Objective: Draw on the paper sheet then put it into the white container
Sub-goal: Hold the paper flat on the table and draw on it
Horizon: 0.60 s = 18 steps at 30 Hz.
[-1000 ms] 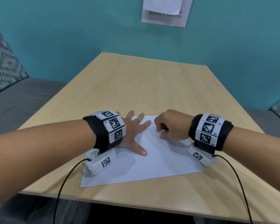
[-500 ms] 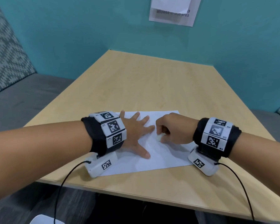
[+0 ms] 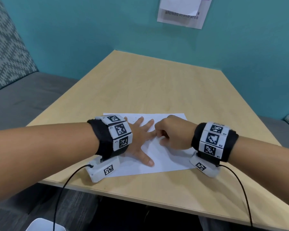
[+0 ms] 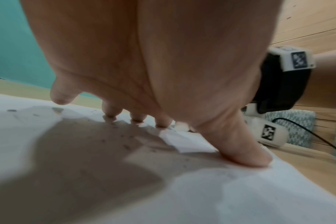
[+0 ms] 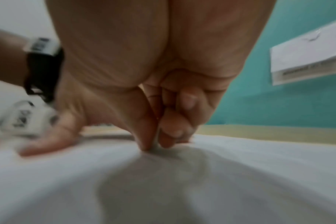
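A white paper sheet (image 3: 165,157) lies flat near the table's front edge. My left hand (image 3: 140,135) rests on its left half, fingers spread and straight, with the thumb (image 4: 246,153) pressing the sheet (image 4: 240,197). My right hand (image 3: 172,132) is curled over the sheet's middle, its fingertips beside my left index finger. Its thumb and fingers (image 5: 153,141) pinch together down on the paper (image 5: 259,166). A small white stub (image 4: 180,127) shows at those fingertips in the left wrist view. A corner of the white container (image 3: 45,225) shows below the table's front edge at the bottom left.
The light wooden table (image 3: 157,84) runs back to a teal wall carrying a paper notice (image 3: 182,12). Grey bench seats with patterned cushions (image 3: 8,47) flank the table on both sides. Black cables (image 3: 63,185) hang from both wrist cameras over the table's front edge.
My right hand has edged left, close to my left index finger, and now hides the white stub in the head view. The head view has tilted down, bringing the white container's corner into sight.
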{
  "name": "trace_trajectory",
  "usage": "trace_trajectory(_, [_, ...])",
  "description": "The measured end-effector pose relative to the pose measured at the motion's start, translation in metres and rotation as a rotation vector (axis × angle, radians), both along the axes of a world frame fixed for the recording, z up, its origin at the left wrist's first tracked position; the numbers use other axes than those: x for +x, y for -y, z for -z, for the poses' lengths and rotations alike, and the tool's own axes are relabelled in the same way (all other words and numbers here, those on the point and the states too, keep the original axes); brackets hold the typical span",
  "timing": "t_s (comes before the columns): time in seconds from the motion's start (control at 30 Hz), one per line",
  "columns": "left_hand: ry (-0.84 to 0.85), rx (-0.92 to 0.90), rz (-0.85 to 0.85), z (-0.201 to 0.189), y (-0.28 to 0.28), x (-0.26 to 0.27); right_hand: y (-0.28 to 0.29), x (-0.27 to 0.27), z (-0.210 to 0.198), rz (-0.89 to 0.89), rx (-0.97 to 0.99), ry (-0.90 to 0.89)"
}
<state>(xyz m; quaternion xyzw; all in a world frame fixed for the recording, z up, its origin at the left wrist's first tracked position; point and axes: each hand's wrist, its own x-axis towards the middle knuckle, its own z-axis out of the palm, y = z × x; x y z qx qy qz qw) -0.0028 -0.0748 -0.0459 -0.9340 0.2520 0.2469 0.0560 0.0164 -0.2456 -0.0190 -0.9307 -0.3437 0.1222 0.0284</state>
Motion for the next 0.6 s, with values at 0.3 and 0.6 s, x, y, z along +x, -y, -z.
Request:
trace_trajectory(0.3, [0.003, -0.018, 0.006, 0.004, -0.002, 0.002, -0.001, 0.003, -0.001, -0.005, 0.032, -0.008])
trace_trajectory(0.6, [0.027, -0.011, 0.006, 0.005, -0.003, 0.002, 0.010, 0.007, -0.001, 0.002, 0.014, 0.014])
